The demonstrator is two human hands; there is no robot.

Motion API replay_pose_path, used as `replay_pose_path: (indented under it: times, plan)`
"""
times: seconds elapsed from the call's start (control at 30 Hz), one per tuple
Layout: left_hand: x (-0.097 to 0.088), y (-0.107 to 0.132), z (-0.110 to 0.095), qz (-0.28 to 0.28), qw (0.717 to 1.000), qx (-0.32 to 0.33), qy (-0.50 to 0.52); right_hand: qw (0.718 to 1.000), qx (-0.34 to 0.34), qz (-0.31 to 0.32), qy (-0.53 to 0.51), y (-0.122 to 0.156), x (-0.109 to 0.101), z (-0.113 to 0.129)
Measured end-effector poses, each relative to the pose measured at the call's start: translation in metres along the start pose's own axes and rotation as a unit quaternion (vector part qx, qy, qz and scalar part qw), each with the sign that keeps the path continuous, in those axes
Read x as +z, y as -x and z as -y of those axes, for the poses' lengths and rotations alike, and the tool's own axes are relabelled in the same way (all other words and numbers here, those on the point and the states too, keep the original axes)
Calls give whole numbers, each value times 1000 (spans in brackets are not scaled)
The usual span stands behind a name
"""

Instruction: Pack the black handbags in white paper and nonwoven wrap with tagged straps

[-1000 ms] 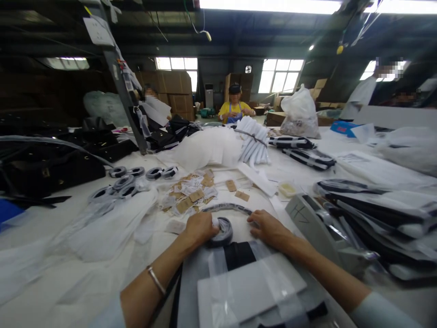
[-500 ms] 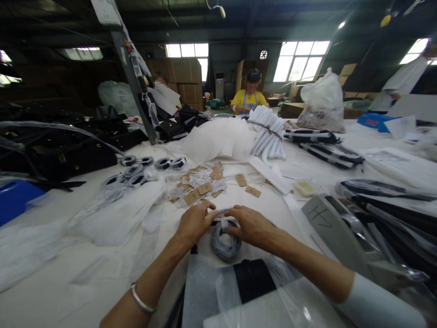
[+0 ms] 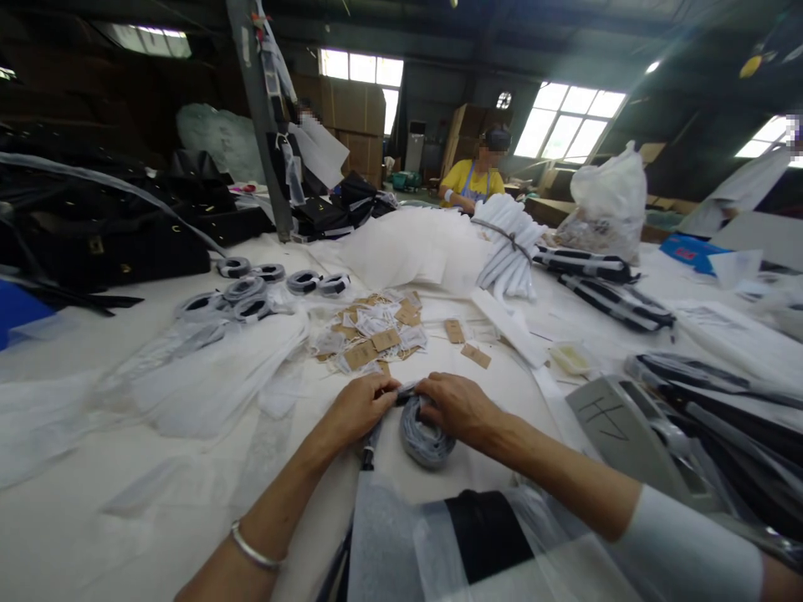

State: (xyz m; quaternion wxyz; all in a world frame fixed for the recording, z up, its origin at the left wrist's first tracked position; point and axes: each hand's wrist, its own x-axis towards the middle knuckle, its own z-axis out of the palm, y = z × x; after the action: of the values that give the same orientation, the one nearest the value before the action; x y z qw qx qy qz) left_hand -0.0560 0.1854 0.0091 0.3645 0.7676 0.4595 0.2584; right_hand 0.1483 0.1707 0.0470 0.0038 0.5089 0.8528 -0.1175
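Observation:
Between my hands is a coiled strap (image 3: 427, 447), grey and wrapped in clear film, lying on the white table. My left hand (image 3: 359, 410) is closed, thumb and fingers pinching the dark free stretch of the strap at the coil's upper left. My right hand (image 3: 462, 407) grips the coil's upper right side, its thumb inside the ring and its fingers over the top. Nearer to me lies a grey and black bag (image 3: 488, 535) under clear plastic film. A strap with a black end runs from below my left hand toward the bag.
Several coiled straps (image 3: 244, 288) lie at the left. Brown and white tags (image 3: 376, 334) are heaped ahead. Behind them are white foam sheets (image 3: 420, 251) and tied white tubes (image 3: 509, 242). A grey device (image 3: 633, 435) stands at the right. A person in yellow (image 3: 470, 180) sits across.
My view has turned slightly left and tilted. The white band across the coil's top no longer shows. My left fingers, earlier by the coil's top, now pinch the strap; the right hand stays on the coil.

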Motion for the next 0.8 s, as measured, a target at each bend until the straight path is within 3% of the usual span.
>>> replay_pose_path:
  times: [0.23,0.43,0.67,0.8]
  plan:
    - [10,1,-9,-14,998,-10,-53,994,-31,-87,63,-10,-1,-8]
    - [23,4,-38,-50,976,-106,-186,998,-40,-41,27,-16,4,-13]
    - [29,2,-44,-16,958,-117,-260,995,-58,-77,30,-5,12,-5]
    - [31,-3,-42,-11,957,-107,-269,998,-37,-59,3,-10,5,-7]
